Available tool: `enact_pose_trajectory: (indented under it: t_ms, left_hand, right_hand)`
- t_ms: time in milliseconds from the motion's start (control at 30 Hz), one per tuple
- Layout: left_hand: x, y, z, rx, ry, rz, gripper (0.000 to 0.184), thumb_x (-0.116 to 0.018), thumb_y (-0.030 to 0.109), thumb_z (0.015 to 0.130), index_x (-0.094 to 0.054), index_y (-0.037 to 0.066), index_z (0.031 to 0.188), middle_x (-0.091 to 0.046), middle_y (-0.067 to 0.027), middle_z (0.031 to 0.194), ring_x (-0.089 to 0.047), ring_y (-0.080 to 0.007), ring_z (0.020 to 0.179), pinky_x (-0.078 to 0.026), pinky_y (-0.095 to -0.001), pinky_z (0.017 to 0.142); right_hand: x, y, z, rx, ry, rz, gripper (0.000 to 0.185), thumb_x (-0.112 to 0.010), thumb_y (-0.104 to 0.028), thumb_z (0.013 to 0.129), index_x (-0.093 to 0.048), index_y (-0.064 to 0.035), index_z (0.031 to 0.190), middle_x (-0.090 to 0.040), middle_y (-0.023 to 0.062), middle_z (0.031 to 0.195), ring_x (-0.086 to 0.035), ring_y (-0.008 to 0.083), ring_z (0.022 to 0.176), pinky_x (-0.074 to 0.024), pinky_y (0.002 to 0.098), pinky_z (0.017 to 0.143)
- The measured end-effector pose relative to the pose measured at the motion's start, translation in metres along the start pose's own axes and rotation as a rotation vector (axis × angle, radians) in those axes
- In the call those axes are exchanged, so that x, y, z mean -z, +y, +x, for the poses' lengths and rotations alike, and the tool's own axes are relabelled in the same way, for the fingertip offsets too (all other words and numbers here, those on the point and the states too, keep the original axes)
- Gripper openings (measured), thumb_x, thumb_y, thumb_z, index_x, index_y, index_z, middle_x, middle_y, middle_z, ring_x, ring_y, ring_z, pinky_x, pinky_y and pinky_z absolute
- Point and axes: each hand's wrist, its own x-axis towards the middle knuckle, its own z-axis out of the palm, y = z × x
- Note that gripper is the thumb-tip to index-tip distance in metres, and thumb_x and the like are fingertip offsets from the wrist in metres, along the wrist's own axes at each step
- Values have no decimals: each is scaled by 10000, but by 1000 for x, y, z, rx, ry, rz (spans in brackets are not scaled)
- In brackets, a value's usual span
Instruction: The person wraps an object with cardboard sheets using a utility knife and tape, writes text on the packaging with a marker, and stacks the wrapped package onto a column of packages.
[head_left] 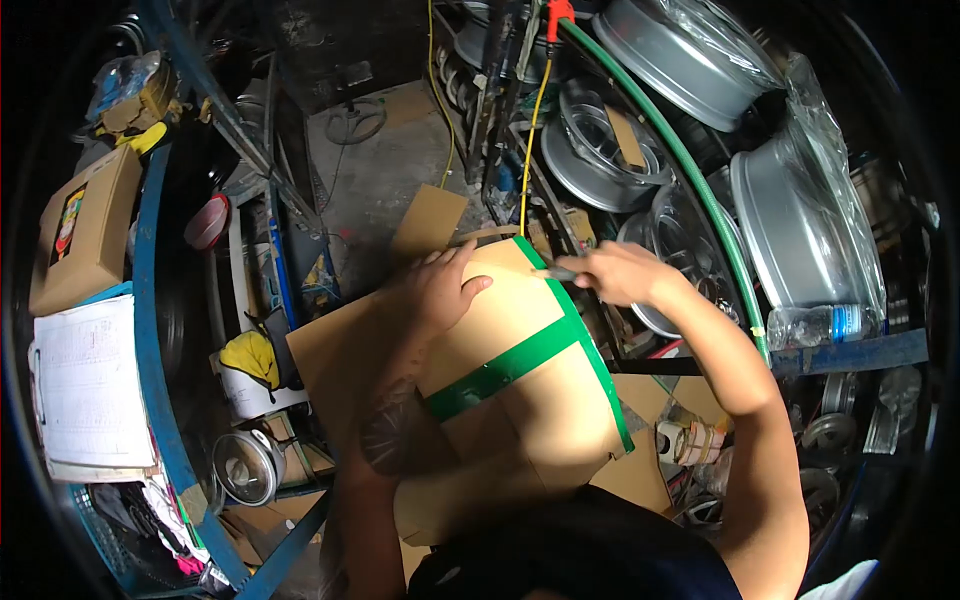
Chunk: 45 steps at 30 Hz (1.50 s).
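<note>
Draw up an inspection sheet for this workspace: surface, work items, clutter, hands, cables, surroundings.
Surface: whatever supports the cardboard is hidden beneath it; grey floor shows beyond.
Work items: cardboard with green tape along one edge and across its face; a slim tool, type unclear, its tip near the edge tape.
Clutter: loose cardboard piece, stacked papers, plastic bottle.
Hands: left hand spread on the cardboard; right hand grips the tool.
Cables: yellow cable below a red fitting; green hose close by.
Surroundings: silver wheel rims on the right, closed carton on the left.
</note>
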Motion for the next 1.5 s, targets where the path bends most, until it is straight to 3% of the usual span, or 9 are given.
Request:
enact_pose_trajectory:
  t_ms: [233,367,600,900,1100,1200,1267,1400,1500]
  left_hand:
    - [-20,3,49,196,-199,-213,341,-594,361,1009,-693,40,1072,-720,-229,1010,-683,-427,976,-521,-507,852]
    - [-15,14,32,64,46,-246,270,-629,316,986,-706,64,1047,-726,-204,997,-678,-435,967,-527,-506,823]
    - [-4,25,24,105,103,-206,236,-680,304,949,-737,98,1050,-739,-164,948,-700,-412,901,-548,-478,778]
    - [-1,27,19,155,176,-210,215,-642,311,972,-783,153,1011,-722,-190,850,-702,-417,798,-537,-502,700]
    - [-1,30,23,271,119,-202,232,-659,262,969,-778,80,1049,-737,-194,923,-731,-379,855,-565,-424,752]
    - [-14,21,22,274,141,-251,234,-656,261,973,-778,83,1063,-737,-197,952,-733,-369,879,-567,-415,762]
    - [-8,23,19,202,162,-280,237,-659,264,972,-778,81,1068,-738,-194,968,-734,-365,889,-567,-417,777]
    - [2,33,15,230,175,-266,240,-670,254,964,-773,68,1076,-743,-180,969,-737,-355,886,-565,-423,800]
    - [-3,26,18,106,217,-306,254,-671,260,951,-774,57,1063,-753,-161,971,-732,-351,893,-564,-415,797]
  right_hand:
    - [-58,28,-51,-266,411,1037,294,-657,-289,1033,-567,-12,999,-666,54,729,-685,109,651,-534,295,574]
    - [-78,-30,11,-355,427,1401,385,-574,-377,1069,-538,2,1007,-687,110,753,-701,184,620,-566,335,583]
    - [-49,-47,55,-410,655,764,528,-557,-457,1019,-633,62,1081,-691,348,967,-676,500,1006,-509,525,907]
    - [-68,-31,71,-391,474,1456,269,-589,-327,1045,-574,-60,1013,-601,37,679,-552,139,520,-452,303,489]
    - [-108,-62,37,-398,383,1021,412,-604,-344,1039,-618,43,1181,-699,159,1043,-639,209,993,-491,323,903]
    - [-108,-64,15,-328,198,1376,326,-618,-333,1046,-637,-14,1117,-635,38,853,-617,138,706,-508,310,624]
    - [-87,-54,-1,-343,92,1357,350,-591,-361,1046,-625,-14,1018,-599,48,788,-607,159,708,-496,345,682]
    - [-90,-27,44,-366,955,1093,426,-530,-434,1054,-606,-19,993,-715,201,767,-732,323,731,-546,450,688]
    - [-115,-50,75,-551,702,634,502,-433,-466,1051,-616,1,1065,-676,371,914,-644,567,958,-487,623,907]
